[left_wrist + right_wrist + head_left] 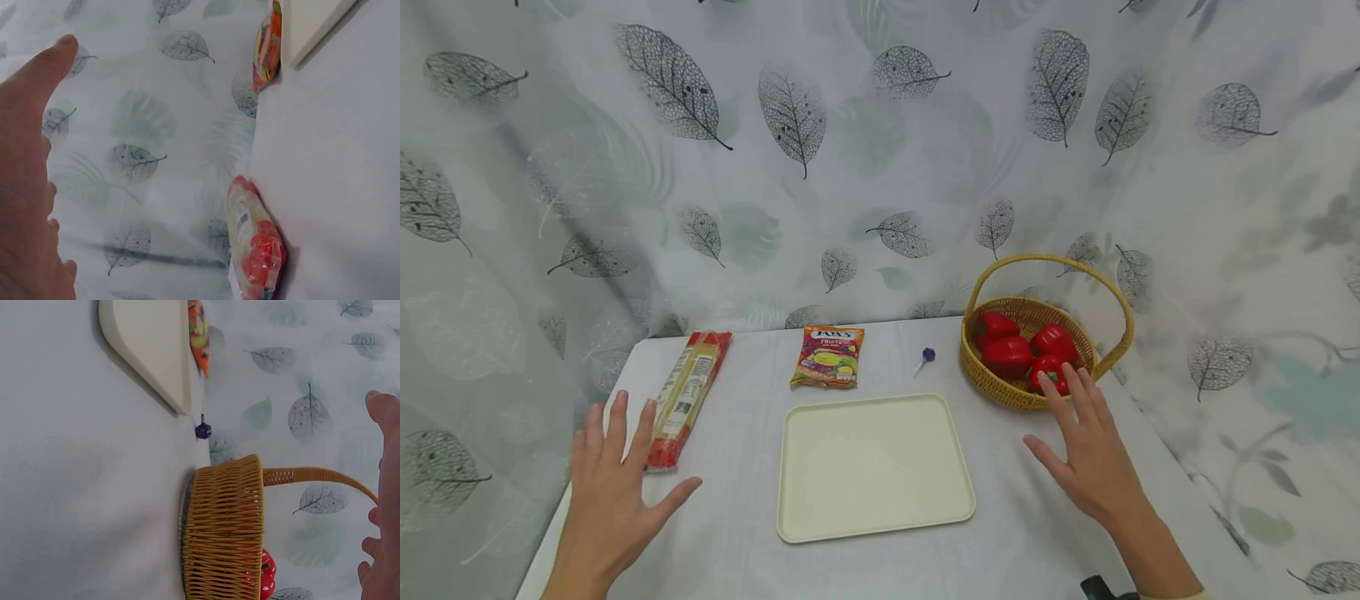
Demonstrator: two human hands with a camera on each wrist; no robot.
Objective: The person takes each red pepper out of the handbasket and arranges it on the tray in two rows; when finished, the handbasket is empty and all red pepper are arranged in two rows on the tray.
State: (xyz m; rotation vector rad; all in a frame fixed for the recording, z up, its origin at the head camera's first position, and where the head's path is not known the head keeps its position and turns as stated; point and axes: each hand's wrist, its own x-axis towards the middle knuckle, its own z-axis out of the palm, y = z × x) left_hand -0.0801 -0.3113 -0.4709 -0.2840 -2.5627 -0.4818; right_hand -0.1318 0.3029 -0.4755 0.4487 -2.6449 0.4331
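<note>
My left hand (613,492) hovers over the table's left side with fingers spread, holding nothing. Just beyond its fingertips lies a long red-and-clear packet (687,398), its near end partly behind the hand in the head view. On the right, my right hand (1090,454) is held up with its fingers apart, also bare. Its fingertips overlap the front of a wicker basket (1000,387) in the head view. Several red bell peppers (1007,357) lie inside that basket. Between the hands sits a cream rectangular tray (876,468) with nothing on it.
Behind the tray lies an orange Fox's Fruits candy bag (829,357). A purple-wrapped lollipop (928,356) lies between bag and basket. The basket's tall arched handle (1052,258) rises above it. A leaf-patterned curtain (880,167) hangs along the back and sides of the white table (730,533).
</note>
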